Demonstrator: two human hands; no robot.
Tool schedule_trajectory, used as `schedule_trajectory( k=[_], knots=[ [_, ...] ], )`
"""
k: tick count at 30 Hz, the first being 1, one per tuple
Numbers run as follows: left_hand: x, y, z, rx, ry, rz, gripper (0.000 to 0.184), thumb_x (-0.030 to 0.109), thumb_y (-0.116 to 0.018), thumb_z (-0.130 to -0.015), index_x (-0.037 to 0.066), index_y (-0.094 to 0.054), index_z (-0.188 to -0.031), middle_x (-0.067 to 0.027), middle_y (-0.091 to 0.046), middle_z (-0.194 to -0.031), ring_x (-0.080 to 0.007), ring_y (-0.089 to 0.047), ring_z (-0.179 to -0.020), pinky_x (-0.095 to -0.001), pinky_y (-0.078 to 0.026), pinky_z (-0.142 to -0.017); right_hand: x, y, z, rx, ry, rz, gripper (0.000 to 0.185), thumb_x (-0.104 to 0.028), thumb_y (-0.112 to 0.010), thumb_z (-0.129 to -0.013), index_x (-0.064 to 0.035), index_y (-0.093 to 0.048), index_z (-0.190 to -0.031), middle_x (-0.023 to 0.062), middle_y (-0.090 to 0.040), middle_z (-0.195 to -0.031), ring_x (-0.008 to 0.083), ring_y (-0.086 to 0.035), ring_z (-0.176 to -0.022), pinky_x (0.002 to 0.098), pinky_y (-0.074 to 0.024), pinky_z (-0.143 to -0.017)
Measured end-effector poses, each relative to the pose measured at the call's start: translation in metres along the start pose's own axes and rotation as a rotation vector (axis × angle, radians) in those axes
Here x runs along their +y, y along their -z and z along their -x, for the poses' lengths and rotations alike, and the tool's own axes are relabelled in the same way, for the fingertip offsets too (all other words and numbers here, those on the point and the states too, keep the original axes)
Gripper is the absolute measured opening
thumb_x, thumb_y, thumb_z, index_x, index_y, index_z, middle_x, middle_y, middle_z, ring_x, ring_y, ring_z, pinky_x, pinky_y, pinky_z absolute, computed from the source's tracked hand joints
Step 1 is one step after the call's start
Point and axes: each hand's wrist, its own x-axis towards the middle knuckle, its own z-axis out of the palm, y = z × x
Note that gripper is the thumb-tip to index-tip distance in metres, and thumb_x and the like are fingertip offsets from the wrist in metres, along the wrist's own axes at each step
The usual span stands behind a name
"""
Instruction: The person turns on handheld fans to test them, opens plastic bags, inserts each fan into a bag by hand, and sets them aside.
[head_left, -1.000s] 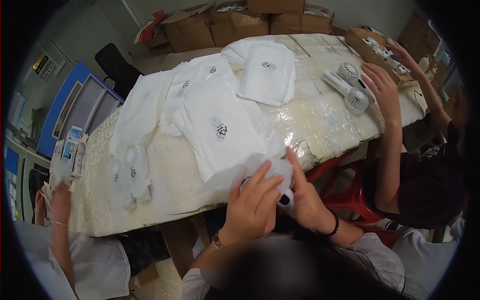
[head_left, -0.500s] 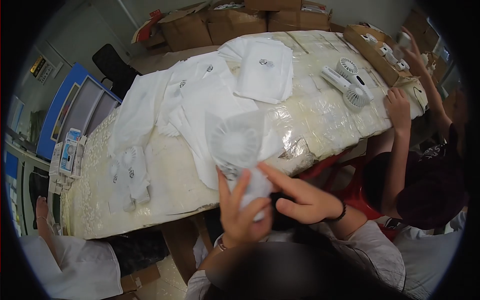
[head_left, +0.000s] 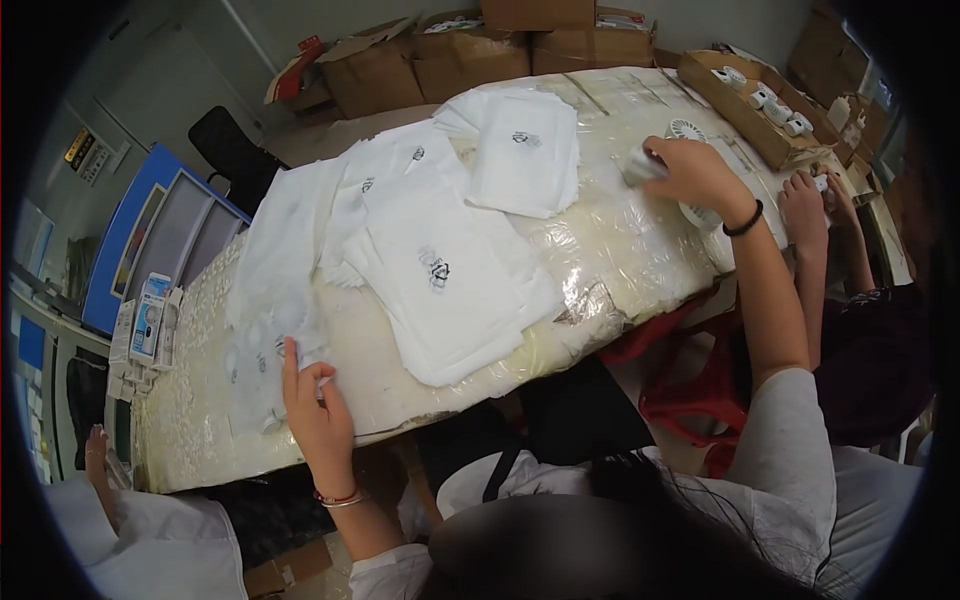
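Right hand (head_left: 695,180): fingers appear closed around the pale handle of a fan (head_left: 638,166), blurred, above the right part of the table (head_left: 625,260). Two other fans (head_left: 687,130) lie partly hidden behind this hand. Left hand (head_left: 318,400): open, forefinger extended, at the near edge of the bagged fans (head_left: 262,345); whether it touches them cannot be told. In judgement, a fan is best taken by its handle, fingers clear of the grille, while the left hand lies lightly so that the bagged fans stay flat. Between the hands lie the bags (head_left: 470,315), printed and loosely fanned. Containers: an open carton (head_left: 735,118), at the table's far right, holds white parts (head_left: 776,112); a co-worker's hands (head_left: 806,215) are near it. Large cartons (head_left: 470,68) behind the table show pale items at their tops. Small boxes (head_left: 150,325), far left, conceal their contents.
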Motion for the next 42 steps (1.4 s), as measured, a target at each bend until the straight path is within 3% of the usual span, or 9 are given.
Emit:
schedule_trajectory(
  k=[3,5,8,11,17,23,26,40,42],
  knots=[
    [-0.007,-0.004,0.0,0.086,-0.124,-0.342,0.014,-0.001,-0.051,-0.079,0.002,-0.055,-0.091,-0.0216,-0.041,-0.138,-0.04,-0.042,-0.122,-0.042,-0.036,-0.097,-0.028,0.013,0.035,0.229,0.148,-0.011,0.039,-0.025,-0.069,-0.075,-0.004,-0.054,-0.104,0.0117,-0.067,-0.089,0.0257,-0.063,-0.078,0.035,-0.0486,-0.069],
    [0.02,-0.003,-0.001,0.161,-0.276,-0.768,0.015,0.003,-0.053,-0.081,0.003,-0.056,-0.096,-0.0216,-0.043,-0.136,-0.0359,-0.045,-0.119,-0.0412,-0.036,-0.097,-0.04,0.013,0.059,0.615,0.026,-0.554,0.032,-0.018,-0.069,-0.073,-0.0021,-0.054,-0.096,0.01,-0.064,-0.083,0.0179,-0.062,-0.077,0.0291,-0.0488,-0.069],
    [0.061,-0.014,-0.012,-0.018,-0.504,-0.332,0.017,0.002,-0.055,-0.08,0.004,-0.057,-0.097,-0.0184,-0.05,-0.127,-0.0349,-0.048,-0.116,-0.042,-0.037,-0.095,-0.04,-0.01,0.08,0.778,0.102,-1.039,0.029,-0.011,-0.068,-0.075,-0.0029,-0.054,-0.098,0.0065,-0.062,-0.088,0.0114,-0.059,-0.079,0.0237,-0.0464,-0.068],
    [0.073,-0.028,-0.021,-0.404,-0.652,0.039,0.019,0.002,-0.058,-0.079,0.005,-0.057,-0.098,-0.0143,-0.055,-0.115,-0.0342,-0.053,-0.103,-0.0402,-0.043,-0.086,-0.031,-0.034,0.104,0.455,-0.026,-1.176,0.03,-0.012,-0.067,-0.078,-0.0034,-0.055,-0.103,0.006,-0.06,-0.096,0.0109,-0.057,-0.082,0.0247,-0.046,-0.069],
    [0.083,-0.049,-0.032,-0.456,-0.428,0.15,0.023,0.003,-0.064,-0.076,0.002,-0.056,-0.098,-0.0102,-0.056,-0.093,-0.0219,-0.056,-0.078,-0.029,-0.047,-0.07,-0.04,-0.022,0.116,-0.041,0.052,-0.82,0.033,-0.014,-0.068,-0.076,0.0021,-0.058,-0.102,0.0087,-0.057,-0.088,0.0166,-0.055,-0.078,0.028,-0.0442,-0.069],
    [0.08,-0.052,-0.039,-0.577,-0.219,0.278,0.022,0.005,-0.069,-0.075,0.003,-0.059,-0.094,-0.0052,-0.056,-0.085,-0.0141,-0.051,-0.071,-0.0253,-0.043,-0.064,-0.075,-0.039,0.105,0.162,0.288,-0.938,0.03,-0.012,-0.062,-0.082,0.0039,-0.057,-0.108,0.0097,-0.058,-0.088,0.0191,-0.056,-0.08,0.0302,-0.0435,-0.074],
    [0.081,-0.054,-0.043,-0.603,-0.173,0.296,0.016,0.005,-0.069,-0.075,0.002,-0.06,-0.088,-0.0034,-0.056,-0.08,-0.0117,-0.05,-0.068,-0.0238,-0.041,-0.062,-0.1,-0.05,0.104,-0.062,0.16,-1.74,0.044,-0.01,-0.061,-0.086,0.0065,-0.047,-0.124,0.01,-0.062,-0.101,0.0138,-0.061,-0.087,0.0279,-0.0466,-0.081],
    [0.084,-0.056,-0.039,-0.523,-0.205,0.241,0.005,0.003,-0.062,-0.081,-0.001,-0.061,-0.084,-0.0061,-0.056,-0.075,-0.0129,-0.05,-0.063,-0.024,-0.04,-0.059,-0.119,-0.056,0.105,0.039,0.165,-1.761,0.044,-0.004,-0.059,-0.087,0.0058,-0.043,-0.128,0.0109,-0.058,-0.111,0.018,-0.061,-0.094,0.0315,-0.0499,-0.085],
    [0.086,-0.056,-0.039,-0.33,-0.345,0.232,0.005,0.004,-0.063,-0.081,0.0,-0.062,-0.083,-0.009,-0.057,-0.076,-0.0195,-0.054,-0.062,-0.0281,-0.043,-0.058,-0.118,-0.054,0.105,-0.023,0.131,-1.844,0.044,-0.005,-0.058,-0.088,0.005,-0.042,-0.128,0.0112,-0.057,-0.112,0.0176,-0.061,-0.094,0.0309,-0.0494,-0.083]
  ],
)
